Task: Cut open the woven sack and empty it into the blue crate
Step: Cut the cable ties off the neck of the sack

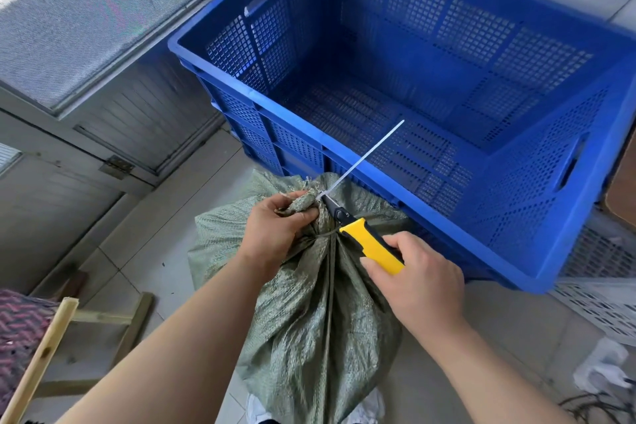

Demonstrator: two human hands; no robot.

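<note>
Green woven sack (309, 303) (neck zip-tied), left hand (275, 234) clutching neck, right hand (418, 280) gripping cutters (364, 237).

Head camera looks steeply down, close over the sack (309, 303) and crate (430, 155).

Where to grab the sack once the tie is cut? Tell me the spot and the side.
Grab the sack by the bunched neck, just above the tie, coming from the left as the left hand does now. The cloth gathers there into one narrow bundle that a fist can close around, and the cutter in the right hand fills the right side.
</note>
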